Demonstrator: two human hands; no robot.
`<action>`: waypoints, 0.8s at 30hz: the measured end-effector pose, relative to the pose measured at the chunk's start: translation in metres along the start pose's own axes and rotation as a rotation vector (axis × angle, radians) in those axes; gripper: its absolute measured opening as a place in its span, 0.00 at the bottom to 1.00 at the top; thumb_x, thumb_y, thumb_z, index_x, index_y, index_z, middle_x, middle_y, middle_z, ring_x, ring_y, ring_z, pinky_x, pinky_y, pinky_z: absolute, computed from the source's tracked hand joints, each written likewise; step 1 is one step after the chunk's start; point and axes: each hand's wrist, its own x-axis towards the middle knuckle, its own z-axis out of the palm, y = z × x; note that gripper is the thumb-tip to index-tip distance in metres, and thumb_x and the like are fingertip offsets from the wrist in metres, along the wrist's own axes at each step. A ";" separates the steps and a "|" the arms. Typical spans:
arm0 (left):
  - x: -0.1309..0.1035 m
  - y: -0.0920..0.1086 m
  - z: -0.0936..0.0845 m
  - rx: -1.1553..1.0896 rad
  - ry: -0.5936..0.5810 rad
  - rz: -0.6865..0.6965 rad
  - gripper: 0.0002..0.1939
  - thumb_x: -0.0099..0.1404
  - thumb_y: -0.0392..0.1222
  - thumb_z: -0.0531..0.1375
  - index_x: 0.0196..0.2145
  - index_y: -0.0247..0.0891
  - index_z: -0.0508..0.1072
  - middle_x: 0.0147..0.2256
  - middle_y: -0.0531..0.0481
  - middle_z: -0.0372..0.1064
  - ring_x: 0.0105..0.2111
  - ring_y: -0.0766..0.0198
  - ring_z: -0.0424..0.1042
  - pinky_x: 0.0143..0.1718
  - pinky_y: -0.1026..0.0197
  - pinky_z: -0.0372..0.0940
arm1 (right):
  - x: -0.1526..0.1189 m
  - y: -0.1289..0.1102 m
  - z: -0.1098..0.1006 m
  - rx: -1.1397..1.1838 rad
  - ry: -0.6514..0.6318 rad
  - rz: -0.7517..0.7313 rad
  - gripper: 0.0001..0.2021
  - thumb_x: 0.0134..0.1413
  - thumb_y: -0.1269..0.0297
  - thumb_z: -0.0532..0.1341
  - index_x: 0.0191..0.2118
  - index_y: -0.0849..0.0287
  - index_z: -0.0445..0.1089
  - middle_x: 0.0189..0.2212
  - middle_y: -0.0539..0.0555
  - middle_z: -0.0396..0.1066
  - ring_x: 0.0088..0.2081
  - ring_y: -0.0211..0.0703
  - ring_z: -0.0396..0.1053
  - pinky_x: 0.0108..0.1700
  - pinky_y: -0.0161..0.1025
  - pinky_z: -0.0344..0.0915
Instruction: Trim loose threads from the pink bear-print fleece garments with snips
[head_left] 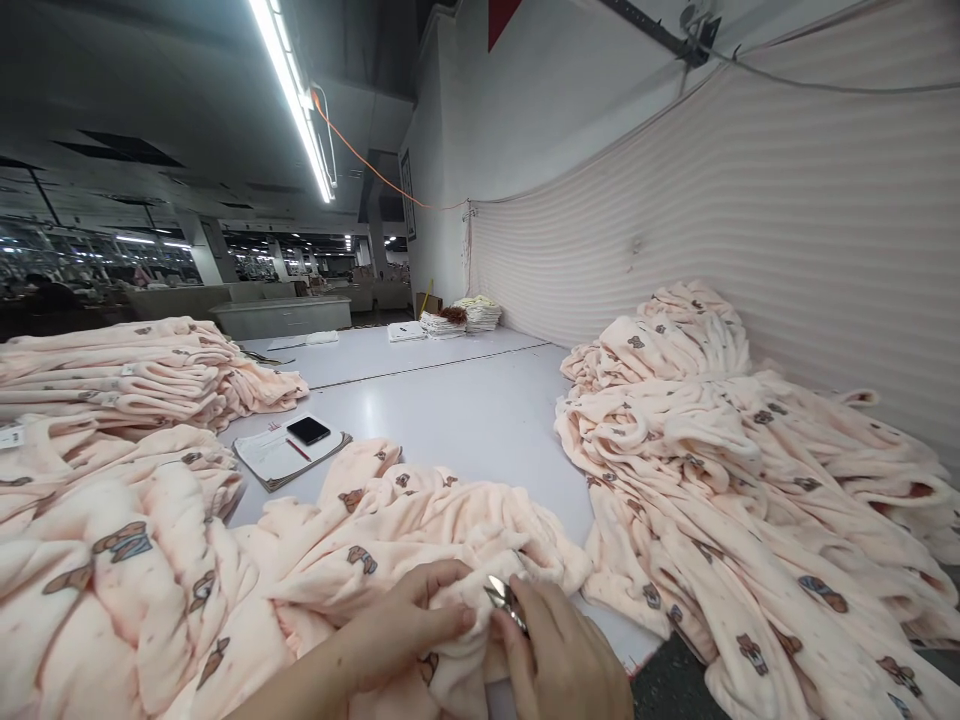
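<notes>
A pale pink fleece garment (420, 530) printed with brown bears lies bunched at the table's near edge. My left hand (409, 625) pinches a fold of it between thumb and fingers. Close beside, my right hand (562, 650) is closed around small metal thread snips (504, 600), whose blades point up and left by the held fold. I cannot tell whether the blades touch the fabric. The handle end of the snips is hidden in my right hand.
Folded fleece garments (112, 375) are stacked at left, and a large loose heap (735, 450) lies at right. A notebook (262, 455) with a phone (308, 430) and a red pen (298, 450) sits on the white table (450, 400). White stacks (480, 313) stand at the far end.
</notes>
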 end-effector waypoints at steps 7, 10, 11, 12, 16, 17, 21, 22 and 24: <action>-0.004 0.003 -0.001 0.021 0.033 0.007 0.13 0.52 0.40 0.67 0.36 0.36 0.75 0.31 0.53 0.70 0.32 0.64 0.67 0.33 0.66 0.57 | 0.011 0.022 -0.005 0.246 -0.094 0.284 0.16 0.61 0.52 0.51 0.45 0.50 0.72 0.41 0.53 0.75 0.41 0.46 0.75 0.34 0.35 0.71; -0.004 0.001 -0.002 -0.042 0.013 0.011 0.12 0.51 0.39 0.67 0.35 0.36 0.74 0.29 0.53 0.70 0.31 0.65 0.67 0.32 0.67 0.57 | 0.005 0.020 -0.003 0.459 -0.078 0.274 0.16 0.58 0.52 0.54 0.45 0.52 0.72 0.44 0.54 0.75 0.46 0.46 0.73 0.42 0.34 0.71; -0.004 0.000 -0.001 -0.069 0.006 0.011 0.13 0.51 0.39 0.67 0.35 0.36 0.74 0.29 0.53 0.71 0.31 0.65 0.67 0.32 0.66 0.57 | 0.003 0.017 -0.003 0.486 -0.073 0.273 0.16 0.58 0.51 0.55 0.45 0.52 0.72 0.43 0.55 0.74 0.45 0.46 0.73 0.40 0.34 0.72; -0.004 0.000 -0.001 -0.102 0.001 0.007 0.13 0.51 0.39 0.67 0.35 0.36 0.74 0.30 0.52 0.71 0.31 0.65 0.67 0.33 0.66 0.57 | 0.000 0.014 -0.003 0.495 -0.075 0.272 0.17 0.58 0.50 0.54 0.45 0.52 0.72 0.42 0.55 0.74 0.43 0.46 0.74 0.37 0.33 0.72; -0.003 -0.004 0.001 -0.204 -0.009 -0.025 0.14 0.50 0.39 0.68 0.35 0.36 0.73 0.29 0.51 0.72 0.31 0.62 0.70 0.34 0.64 0.59 | -0.007 0.004 -0.001 0.460 -0.122 0.215 0.17 0.60 0.49 0.53 0.44 0.51 0.73 0.36 0.54 0.74 0.30 0.42 0.76 0.18 0.29 0.66; -0.003 -0.004 0.001 -0.214 -0.007 -0.028 0.14 0.50 0.39 0.68 0.35 0.36 0.73 0.29 0.51 0.72 0.31 0.62 0.70 0.35 0.63 0.59 | -0.007 0.002 -0.001 0.453 -0.120 0.196 0.17 0.60 0.50 0.52 0.44 0.52 0.73 0.35 0.54 0.74 0.30 0.41 0.75 0.17 0.28 0.65; -0.002 -0.005 0.003 -0.252 -0.024 -0.033 0.14 0.50 0.38 0.67 0.36 0.36 0.73 0.29 0.51 0.72 0.33 0.61 0.70 0.36 0.62 0.59 | -0.006 -0.002 0.000 0.438 -0.092 0.155 0.16 0.62 0.53 0.51 0.43 0.51 0.74 0.34 0.54 0.74 0.32 0.42 0.75 0.24 0.30 0.69; -0.002 -0.005 0.003 -0.256 -0.028 -0.033 0.14 0.50 0.38 0.67 0.36 0.36 0.73 0.30 0.50 0.73 0.32 0.61 0.70 0.36 0.62 0.58 | -0.005 -0.001 0.000 0.436 -0.095 0.156 0.16 0.62 0.53 0.51 0.42 0.51 0.74 0.34 0.54 0.75 0.32 0.42 0.75 0.27 0.30 0.69; -0.002 -0.004 0.004 -0.246 -0.036 -0.037 0.14 0.50 0.39 0.67 0.36 0.36 0.73 0.30 0.51 0.72 0.32 0.62 0.69 0.35 0.63 0.58 | -0.002 0.005 0.000 0.447 -0.100 0.182 0.16 0.62 0.54 0.51 0.41 0.52 0.75 0.35 0.55 0.75 0.35 0.44 0.75 0.32 0.32 0.71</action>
